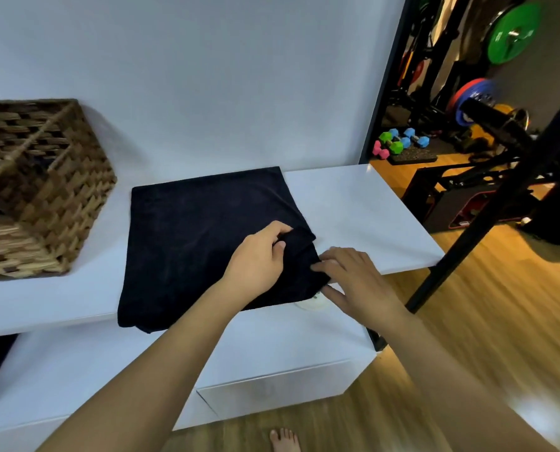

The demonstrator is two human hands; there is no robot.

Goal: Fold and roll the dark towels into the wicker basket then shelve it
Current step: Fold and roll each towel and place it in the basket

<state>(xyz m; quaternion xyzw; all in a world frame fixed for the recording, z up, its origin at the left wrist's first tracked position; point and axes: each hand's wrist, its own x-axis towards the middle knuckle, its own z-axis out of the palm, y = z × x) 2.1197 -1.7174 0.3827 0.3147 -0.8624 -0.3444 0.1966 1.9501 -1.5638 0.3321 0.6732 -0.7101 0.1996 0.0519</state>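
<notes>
On the white shelf top [353, 203] the dark towel [200, 243] lies flat, its near edge hanging over. My left hand [259, 256] pinches its folded right corner; my right hand [357, 282] presses beside it with straight fingers, hiding something pale beneath. At the left, the frame cuts off the wicker basket [44, 197], its inside too dark to read.

Plain white wall [190, 76] behind a white surface [353, 207] fitted with a lower drawer [272, 391]. Wood-plank floor [468, 321]. Right doorway opens onto gym equipment: green weight plate [513, 32], coloured dumbbells [399, 141], black rack [435, 76].
</notes>
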